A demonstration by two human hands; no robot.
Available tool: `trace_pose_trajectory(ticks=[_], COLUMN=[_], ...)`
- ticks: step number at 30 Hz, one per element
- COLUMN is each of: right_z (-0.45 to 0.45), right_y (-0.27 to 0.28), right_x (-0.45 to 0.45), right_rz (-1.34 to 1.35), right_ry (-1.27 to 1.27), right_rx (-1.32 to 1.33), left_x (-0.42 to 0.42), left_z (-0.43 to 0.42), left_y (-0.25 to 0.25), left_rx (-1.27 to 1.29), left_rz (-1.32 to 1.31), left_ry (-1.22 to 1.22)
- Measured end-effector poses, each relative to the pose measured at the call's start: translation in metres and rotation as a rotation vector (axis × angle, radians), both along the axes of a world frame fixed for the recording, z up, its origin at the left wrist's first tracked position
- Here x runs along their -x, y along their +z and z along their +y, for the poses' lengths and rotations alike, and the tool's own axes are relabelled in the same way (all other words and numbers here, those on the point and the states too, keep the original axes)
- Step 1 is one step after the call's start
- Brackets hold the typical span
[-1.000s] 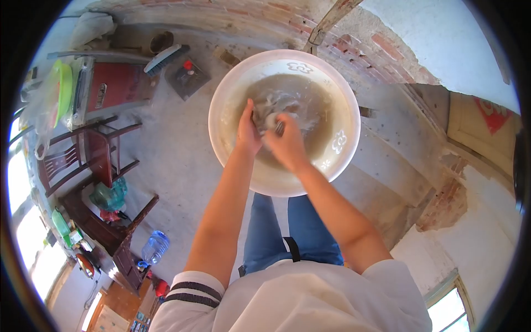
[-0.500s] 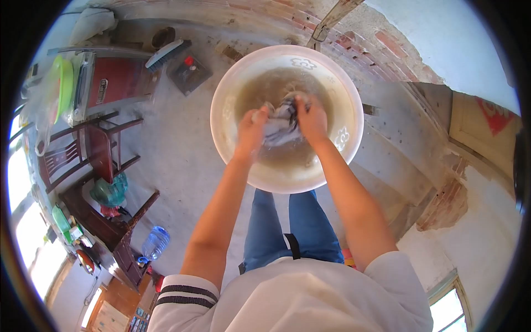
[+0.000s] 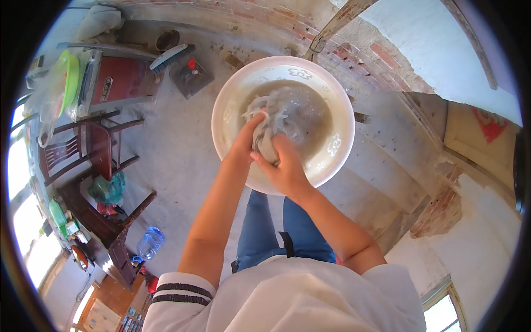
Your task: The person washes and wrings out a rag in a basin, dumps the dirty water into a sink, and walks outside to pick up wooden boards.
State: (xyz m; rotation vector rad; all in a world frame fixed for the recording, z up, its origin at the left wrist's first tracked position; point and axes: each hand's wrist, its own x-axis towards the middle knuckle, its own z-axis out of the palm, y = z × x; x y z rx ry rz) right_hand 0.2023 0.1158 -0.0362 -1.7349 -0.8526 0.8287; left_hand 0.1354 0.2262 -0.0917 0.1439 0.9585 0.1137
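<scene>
Both hands, left [image 3: 248, 136] and right [image 3: 287, 170], grip wet, wrinkled cloth [image 3: 266, 139]; round flower-patterned basin [image 3: 344, 114] holds murky water [image 3: 310, 108].

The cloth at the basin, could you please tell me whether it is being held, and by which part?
The left hand holds the cloth at its left side, and the right hand grips its bunched end nearest the person.

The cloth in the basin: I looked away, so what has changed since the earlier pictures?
Since the last picture, the right hand has moved left and nearer the wearer, close to the left hand. The cloth, then held between parted hands, is now bunched toward the left. Both hands still hold it; the basin stayed put.
</scene>
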Motion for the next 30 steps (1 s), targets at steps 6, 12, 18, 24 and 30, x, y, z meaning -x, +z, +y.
trace_pose_trajectory(ticks=[6, 12, 18, 24, 30], right_z=[-0.004, -0.004, -0.003, 0.012, 0.0], right_y=[-0.006, -0.077, -0.056, -0.008, -0.01], right_x=[-0.076, -0.057, -0.067, -0.043, -0.03], right_rz=[0.627, 1.344, 1.452, 0.429, 0.787], right_ry=[-0.525, -0.419, -0.426, -0.15, -0.398], right_rx=[0.008, -0.282, -0.097, -0.135, -0.149], left_x=[0.0, -0.018, 0.016, 0.003, -0.017], left_z=[-0.013, -0.037, -0.03, -0.024, -0.032], left_y=[0.02, 0.036, 0.004, 0.034, 0.012], left_rx=[0.126, 0.34, 0.232, 0.392, -0.019], left_rz=[0.133, -0.251, -0.16, -0.33, -0.105], left_ry=[0.052, 0.058, -0.145, -0.05, 0.261])
